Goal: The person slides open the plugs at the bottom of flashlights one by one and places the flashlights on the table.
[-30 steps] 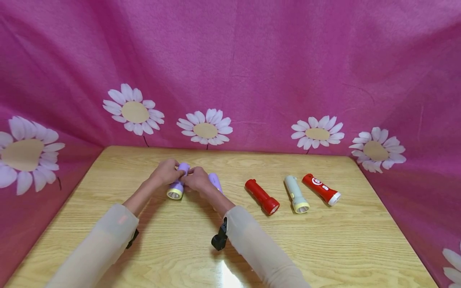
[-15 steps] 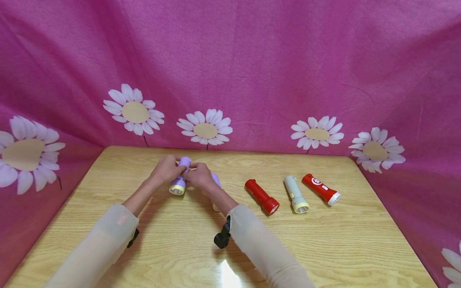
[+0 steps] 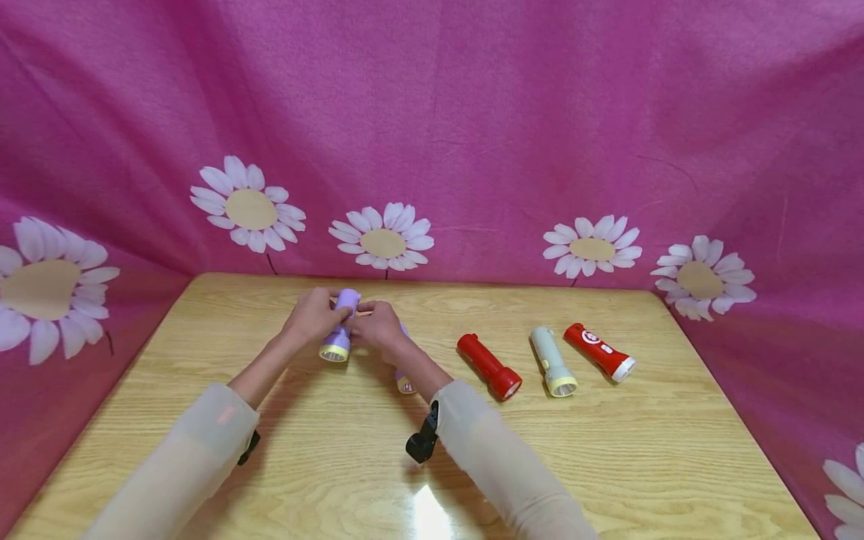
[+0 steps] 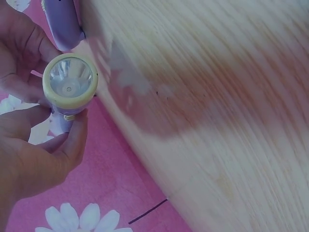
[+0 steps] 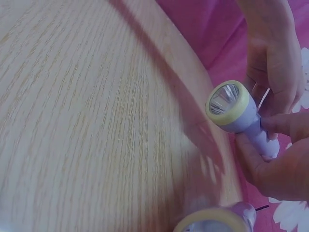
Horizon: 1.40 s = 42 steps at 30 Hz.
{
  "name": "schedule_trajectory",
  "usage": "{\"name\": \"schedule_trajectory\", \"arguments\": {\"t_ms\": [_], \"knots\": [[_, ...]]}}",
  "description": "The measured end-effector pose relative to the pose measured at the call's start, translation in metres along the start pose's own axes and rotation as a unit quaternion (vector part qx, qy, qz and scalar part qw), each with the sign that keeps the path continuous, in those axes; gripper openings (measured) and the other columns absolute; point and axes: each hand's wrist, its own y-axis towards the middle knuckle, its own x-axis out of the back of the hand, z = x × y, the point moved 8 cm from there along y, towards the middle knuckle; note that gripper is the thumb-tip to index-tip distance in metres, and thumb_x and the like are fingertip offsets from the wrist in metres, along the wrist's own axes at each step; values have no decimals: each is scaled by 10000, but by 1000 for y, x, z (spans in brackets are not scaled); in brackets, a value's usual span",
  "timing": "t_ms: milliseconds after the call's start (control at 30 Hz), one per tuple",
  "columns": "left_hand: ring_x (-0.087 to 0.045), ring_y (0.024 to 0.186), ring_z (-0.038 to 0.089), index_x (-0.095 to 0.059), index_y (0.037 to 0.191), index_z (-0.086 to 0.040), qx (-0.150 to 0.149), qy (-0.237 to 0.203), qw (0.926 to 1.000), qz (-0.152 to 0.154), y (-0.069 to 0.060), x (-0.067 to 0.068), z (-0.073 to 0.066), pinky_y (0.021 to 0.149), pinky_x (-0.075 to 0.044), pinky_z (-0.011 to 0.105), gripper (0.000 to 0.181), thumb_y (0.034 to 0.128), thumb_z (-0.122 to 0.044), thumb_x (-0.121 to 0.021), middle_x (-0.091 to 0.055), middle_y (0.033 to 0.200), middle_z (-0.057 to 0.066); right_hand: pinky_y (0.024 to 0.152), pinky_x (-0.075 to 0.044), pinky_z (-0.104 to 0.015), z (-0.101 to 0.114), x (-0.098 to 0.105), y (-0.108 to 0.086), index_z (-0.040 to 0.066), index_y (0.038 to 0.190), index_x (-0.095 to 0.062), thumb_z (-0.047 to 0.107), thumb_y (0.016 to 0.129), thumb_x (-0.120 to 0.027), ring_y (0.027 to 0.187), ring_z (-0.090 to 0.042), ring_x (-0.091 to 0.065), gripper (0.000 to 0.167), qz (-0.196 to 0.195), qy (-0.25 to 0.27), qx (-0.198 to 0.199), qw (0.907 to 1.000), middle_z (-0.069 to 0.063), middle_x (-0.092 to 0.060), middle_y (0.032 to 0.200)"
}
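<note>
A purple flashlight (image 3: 343, 322) with a pale yellow rim is held between both hands, its lens end tipped down towards the near side. My left hand (image 3: 313, 316) pinches the barrel from the left. From the other side my right hand (image 3: 379, 327) grips it, thumb and fingers about the narrow body (image 5: 263, 140). The lens (image 4: 71, 81) faces the left wrist camera, and a shadow on the wood suggests the flashlight is off the table. A second purple flashlight (image 3: 405, 384) lies under my right forearm, which hides much of it.
Right of the hands, a red flashlight (image 3: 490, 366), a pale grey-green flashlight (image 3: 553, 361) and a red-and-white flashlight (image 3: 599, 351) lie on the wooden table (image 3: 324, 457). Pink cloth with daisies (image 3: 432, 112) hangs behind the table's far edge.
Both hands have moved slightly up and to the right in the head view, bringing the held purple flashlight with them. The other flashlights stay where they were.
</note>
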Motion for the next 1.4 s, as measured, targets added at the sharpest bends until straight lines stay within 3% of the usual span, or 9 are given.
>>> {"name": "schedule_trajectory", "arguments": {"t_ms": [433, 667, 933, 1167, 1400], "knots": [[-657, 829, 285, -551, 1304, 142, -30, -80, 9995, -294, -2, 1, -6, 688, -559, 381, 474, 940, -132, -682, -689, 988, 239, 834, -588, -375, 4, 9, -3, -117, 1305, -529, -25, 882, -686, 936, -332, -702, 460, 157, 155, -47, 9997, -236, -652, 1063], [-657, 856, 313, -559, 1290, 136, -74, -156, 9987, -475, -7, 6, -11, 699, -552, 403, 481, 928, -147, -699, -681, 1003, 247, 854, -581, -405, 6, 10, -5, -126, 1300, -532, -43, 875, -695, 968, -397, -687, 463, 230, 537, -58, 9983, -262, -642, 1047], [-664, 884, 332, -569, 1272, 112, 22, -315, 9974, -652, -11, 9, -15, 732, -558, 433, 470, 912, -153, -714, -685, 1007, 251, 829, -591, -400, 13, 12, -9, -135, 1311, -522, -54, 880, -675, 962, -419, -684, 464, 327, 303, 163, 9989, -290, -659, 1057], [-659, 942, 358, -552, 1286, 139, 65, -394, 9971, -640, -13, 11, -18, 786, -550, 456, 517, 908, -170, -721, -682, 1057, 263, 778, -604, -362, 17, 13, -12, -113, 1278, -542, -54, 875, -693, 893, -308, -687, 434, 321, 100, 265, 9991, -192, -666, 991], [-657, 876, 329, -559, 1265, 172, -38, -473, 9968, -649, -14, 12, -20, 738, -552, 422, 518, 900, -154, -730, -683, 1022, 256, 756, -606, -342, 19, 15, -13, -93, 1272, -560, -20, 872, -723, 850, -275, -696, 439, 291, -209, 397, 9986, -162, -678, 971]]}}
